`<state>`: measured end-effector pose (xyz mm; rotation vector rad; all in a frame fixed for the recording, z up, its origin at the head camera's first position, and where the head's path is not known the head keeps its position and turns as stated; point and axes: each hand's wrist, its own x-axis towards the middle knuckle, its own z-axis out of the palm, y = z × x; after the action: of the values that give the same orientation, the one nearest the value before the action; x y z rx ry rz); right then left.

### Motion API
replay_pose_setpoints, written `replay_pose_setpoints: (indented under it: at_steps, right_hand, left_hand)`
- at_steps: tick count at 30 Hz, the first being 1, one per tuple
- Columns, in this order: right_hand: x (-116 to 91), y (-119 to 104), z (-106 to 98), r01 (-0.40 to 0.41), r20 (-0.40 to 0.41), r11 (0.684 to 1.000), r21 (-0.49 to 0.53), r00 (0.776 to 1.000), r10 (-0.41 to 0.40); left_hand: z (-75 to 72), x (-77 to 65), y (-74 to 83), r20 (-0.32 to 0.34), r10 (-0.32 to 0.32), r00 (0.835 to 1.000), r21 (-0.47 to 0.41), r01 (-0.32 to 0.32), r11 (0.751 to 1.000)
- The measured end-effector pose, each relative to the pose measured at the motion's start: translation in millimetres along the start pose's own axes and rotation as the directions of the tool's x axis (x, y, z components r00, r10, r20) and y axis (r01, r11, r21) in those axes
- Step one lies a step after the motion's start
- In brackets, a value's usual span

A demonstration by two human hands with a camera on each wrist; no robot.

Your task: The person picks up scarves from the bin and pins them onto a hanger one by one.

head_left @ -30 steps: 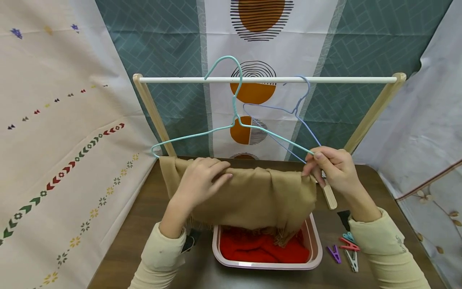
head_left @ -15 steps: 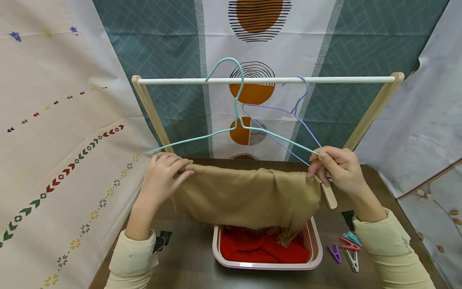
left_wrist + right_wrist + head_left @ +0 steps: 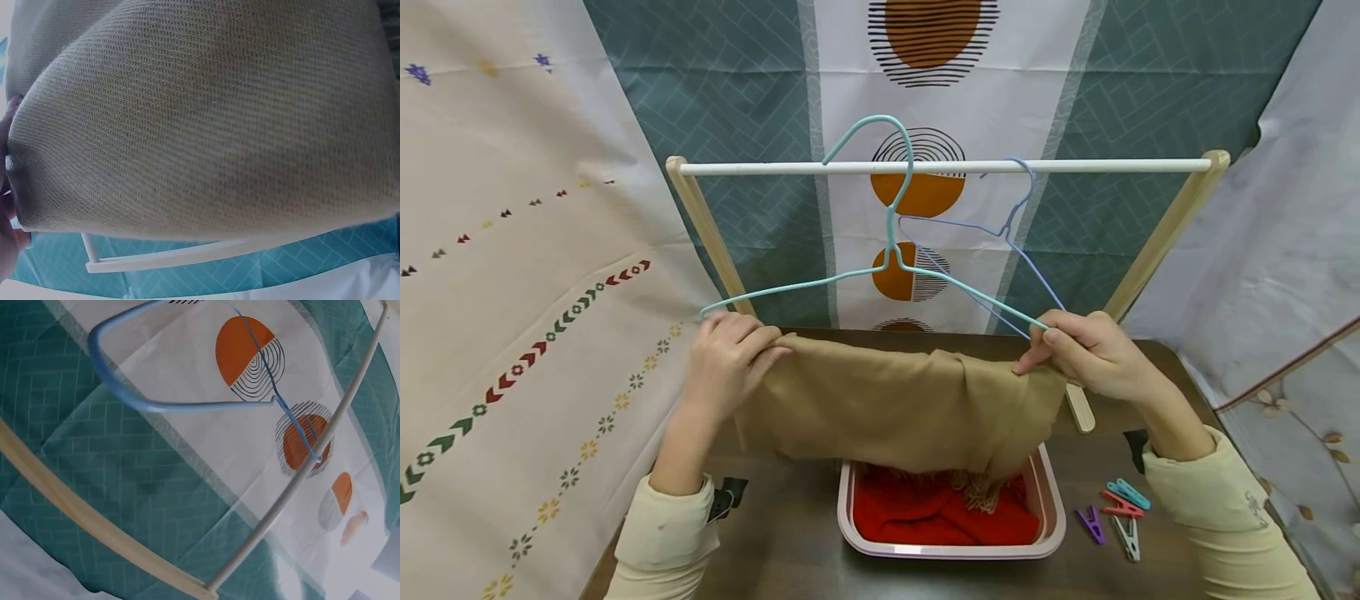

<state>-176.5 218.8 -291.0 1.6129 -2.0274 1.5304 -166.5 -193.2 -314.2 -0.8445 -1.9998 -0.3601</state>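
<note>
A tan fringed scarf point(image 3: 887, 400) hangs folded over the lower part of a mint-green clothes hanger point(image 3: 891, 242). At the hanger's left end, my left hand point(image 3: 722, 358) grips the scarf's top edge. My right hand point(image 3: 1090, 354) pinches the hanger's right end, its fingers touching the scarf there. The mint hook overlaps the white rod point(image 3: 760, 169) in the head view; I cannot tell whether it rests on it. In the left wrist view the scarf point(image 3: 206, 137) fills most of the picture, with fingertips at the left edge. No hand shows in the right wrist view.
A blue hanger point(image 3: 1022, 200) hangs on the rod, behind the mint one. Below the scarf stands a pink basin point(image 3: 955, 551) with red cloth point(image 3: 925, 512) inside. Several clothespins point(image 3: 1123, 507) lie to its right. Wooden posts point(image 3: 1165, 233) carry the rod; patterned curtains surround the table.
My left hand has slid left from the scarf's middle to the hanger's left end. During the last half second, the right hand has shifted slightly left with the hanger's end.
</note>
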Motion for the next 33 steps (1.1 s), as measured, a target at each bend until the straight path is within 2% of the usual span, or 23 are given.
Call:
replay_pose_setpoints:
  at_steps: [5, 10, 14, 19, 26, 29, 30, 33]
  right_hand:
    - [-2.6, -4.2, 1.7, -0.038, -0.031, 0.979, -0.202, 0.999, 0.033]
    - [-4.0, -4.2, 3.4, -0.034, -0.064, 0.948, -0.316, 0.998, 0.015]
    - [-2.0, -7.5, 4.2, -0.134, -0.061, 0.928, -0.349, 0.991, 0.12]
    - [0.4, -12.1, 4.7, -0.272, -0.032, 0.894, -0.358, 0.96, 0.279]
    - [-0.7, -14.4, 0.5, -0.287, 0.017, 0.872, -0.395, 0.947, 0.319]
    - [-2.7, -13.5, -3.7, -0.316, 0.032, 0.885, -0.341, 0.938, 0.347]
    - [-3.6, -12.7, -5.7, -0.34, 0.035, 0.895, -0.289, 0.931, 0.365]
    - [-6.7, -7.3, -11.8, -0.326, 0.017, 0.94, -0.104, 0.944, 0.33]
  left_hand:
    - [-2.2, 0.8, -0.8, -0.039, 0.018, 0.999, -0.02, -0.019, 1.0]
    - [-4.9, 1.6, -2.4, -0.038, 0.02, 0.999, -0.072, -0.022, 0.997]
    - [-5.7, 1.5, -2.6, -0.031, 0.023, 0.999, -0.096, -0.026, 0.995]
    - [-6.3, 2.8, -1.4, -0.033, 0.025, 0.999, -0.109, -0.028, 0.994]
    - [-6.2, 1.4, -3.3, -0.024, 0.026, 0.999, -0.136, -0.029, 0.99]
    - [-5.9, 0.8, -4.1, -0.018, 0.029, 0.999, -0.145, -0.031, 0.989]
    - [-5.7, 0.9, -4.2, -0.017, 0.031, 0.999, -0.147, -0.033, 0.989]
    - [-4.1, 2.9, -4.1, -0.015, 0.044, 0.999, -0.142, -0.046, 0.989]
